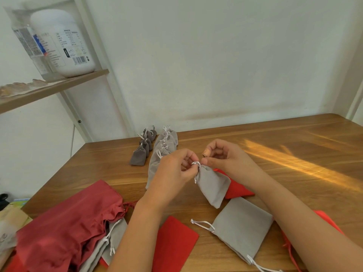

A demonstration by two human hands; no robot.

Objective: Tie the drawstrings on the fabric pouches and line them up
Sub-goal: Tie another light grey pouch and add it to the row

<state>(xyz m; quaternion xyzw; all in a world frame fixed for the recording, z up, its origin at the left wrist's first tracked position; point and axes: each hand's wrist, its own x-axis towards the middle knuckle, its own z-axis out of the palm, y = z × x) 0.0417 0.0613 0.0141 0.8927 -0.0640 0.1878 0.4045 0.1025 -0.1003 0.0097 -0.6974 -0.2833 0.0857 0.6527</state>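
A light grey pouch [213, 185] hangs tilted above the wooden table [275, 146], its neck gathered. My left hand [174, 169] pinches its white drawstring [196, 164] at the neck. My right hand [225, 156] pinches the neck from the other side, fingers curled. Behind my hands, a row of tied light grey pouches [165, 146] runs toward the wall. Left of it stands a row of tied dark grey pouches [144, 146].
An untied grey pouch [241, 226] lies flat near me. Red pouches lie under it [237, 188], at the front [174, 244] and at the right edge [330, 222]. A dark red pile [68, 228] with grey pouches [115, 238] fills the front left. A shelf [55, 89] holds a white bottle [66, 44].
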